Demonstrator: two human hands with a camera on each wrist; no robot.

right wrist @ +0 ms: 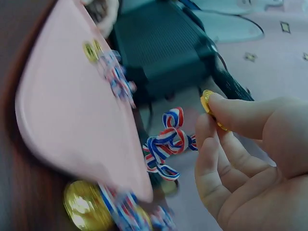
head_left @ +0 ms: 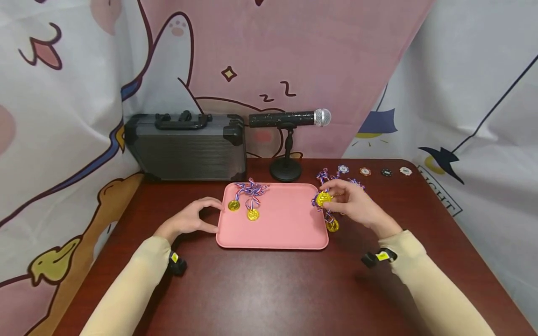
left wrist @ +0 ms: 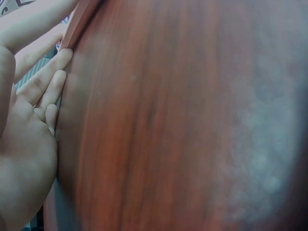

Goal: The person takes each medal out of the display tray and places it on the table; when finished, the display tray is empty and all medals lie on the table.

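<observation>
Right hand (head_left: 355, 205): fingertips pinch a gold plastic medal (head_left: 323, 199) on striped ribbon, held above the right edge of the pink rectangular tray (head_left: 277, 228). Left hand (head_left: 194, 218): relaxed, fingers touching the tray's left edge on the dark red wooden counter (head_left: 269, 284).

The left hand (left wrist: 24, 144) fills the near edge of the view, palm showing, its fingers (left wrist: 45, 79) straight and lying against the reddish-brown table (left wrist: 163, 120). Beyond the fingertips, a pink tray edge (left wrist: 79, 21) touches the topmost finger. The tabletop looks blurred.
</observation>
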